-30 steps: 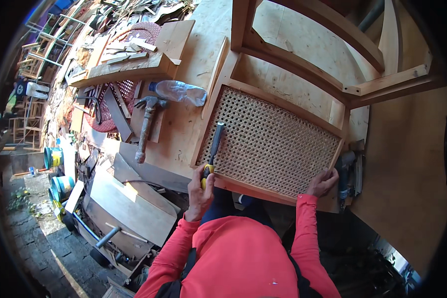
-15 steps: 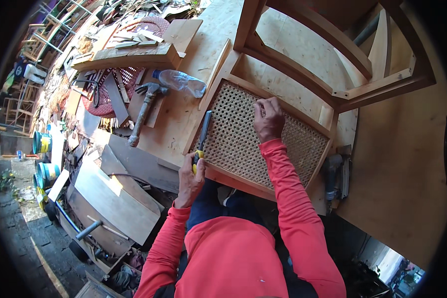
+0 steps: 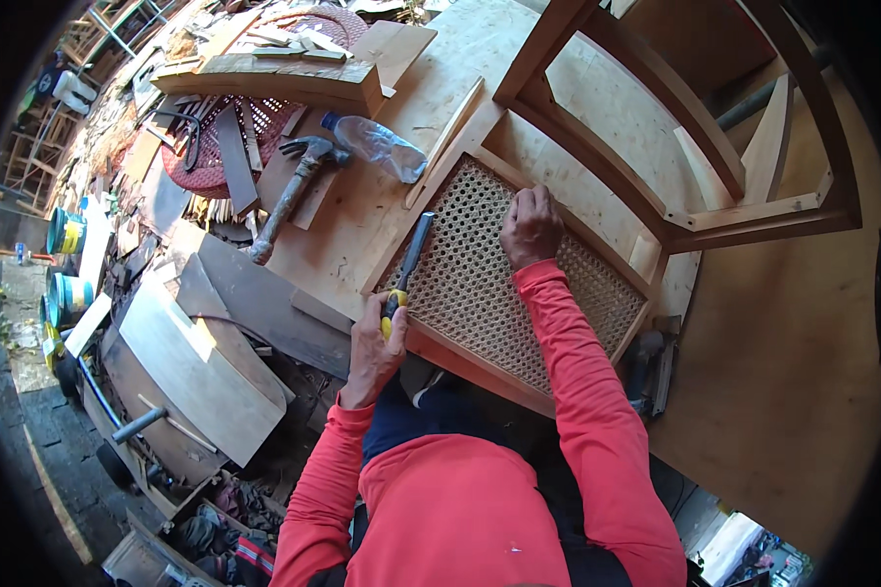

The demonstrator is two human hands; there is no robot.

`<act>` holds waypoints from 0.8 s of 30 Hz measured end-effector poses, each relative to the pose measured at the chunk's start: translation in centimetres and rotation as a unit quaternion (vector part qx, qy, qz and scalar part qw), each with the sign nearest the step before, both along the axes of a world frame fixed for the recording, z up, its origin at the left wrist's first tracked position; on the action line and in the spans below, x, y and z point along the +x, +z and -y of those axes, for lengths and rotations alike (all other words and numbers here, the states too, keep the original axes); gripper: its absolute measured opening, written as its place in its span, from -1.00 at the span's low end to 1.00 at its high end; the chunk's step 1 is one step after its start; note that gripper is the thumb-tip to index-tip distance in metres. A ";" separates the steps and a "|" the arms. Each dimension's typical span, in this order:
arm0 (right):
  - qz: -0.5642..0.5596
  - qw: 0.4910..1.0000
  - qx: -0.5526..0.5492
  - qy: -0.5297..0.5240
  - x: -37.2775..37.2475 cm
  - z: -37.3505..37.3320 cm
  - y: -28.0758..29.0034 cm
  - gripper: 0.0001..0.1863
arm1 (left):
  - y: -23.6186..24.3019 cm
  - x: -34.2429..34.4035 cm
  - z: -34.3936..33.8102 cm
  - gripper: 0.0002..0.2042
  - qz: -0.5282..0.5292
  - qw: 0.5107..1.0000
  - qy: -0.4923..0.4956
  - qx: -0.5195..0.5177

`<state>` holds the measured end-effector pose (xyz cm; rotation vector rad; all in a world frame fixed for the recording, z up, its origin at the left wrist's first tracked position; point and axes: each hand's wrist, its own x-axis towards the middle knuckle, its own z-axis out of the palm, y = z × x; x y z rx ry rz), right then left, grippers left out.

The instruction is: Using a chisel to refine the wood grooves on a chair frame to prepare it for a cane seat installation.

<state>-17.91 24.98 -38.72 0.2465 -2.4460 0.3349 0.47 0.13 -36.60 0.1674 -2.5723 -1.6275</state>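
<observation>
My left hand (image 3: 380,344) grips the yellow-and-black handle of a chisel (image 3: 414,254), whose blade points up over the woven cane panel (image 3: 473,283) in the wooden chair's seat frame (image 3: 390,269). My right hand (image 3: 532,223) rests on the cane near the frame's upper rail, fingers curled together; what they hold, if anything, is hidden. The chair's curved wooden back (image 3: 671,108) rises beyond the seat. Left of the seat lie a worn hammer (image 3: 282,207), a crumpled clear plastic bottle (image 3: 380,150) and a thin wood strip (image 3: 450,132).
The plywood bench (image 3: 315,277) also holds a thick timber (image 3: 273,87) and a red woven piece (image 3: 191,161) with scraps. A pneumatic tool (image 3: 651,367) sits right of the seat. Leaning boards (image 3: 191,377) and buckets (image 3: 68,298) are at lower left; a large panel (image 3: 783,352) fills the right.
My right hand has moved from the frame's lower right corner up and leftward onto the cane near the upper rail. My left hand still holds the chisel. The view has shifted slightly.
</observation>
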 end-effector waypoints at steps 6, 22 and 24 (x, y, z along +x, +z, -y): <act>0.022 0.975 -0.194 -0.104 -2.1 -4.6 2.2 -0.87 | 0.2 0.1 0.4 -0.80 0.018 1.000 -0.005 -0.012; 0.096 0.963 -0.122 0.221 0.0 1.7 1.9 -0.81 | 0.9 0.0 0.3 -0.77 0.029 1.000 -0.005 0.001; 0.102 0.964 -0.115 0.215 0.1 1.9 1.6 -0.85 | 0.8 -0.1 0.3 -0.76 0.019 1.000 -0.004 0.016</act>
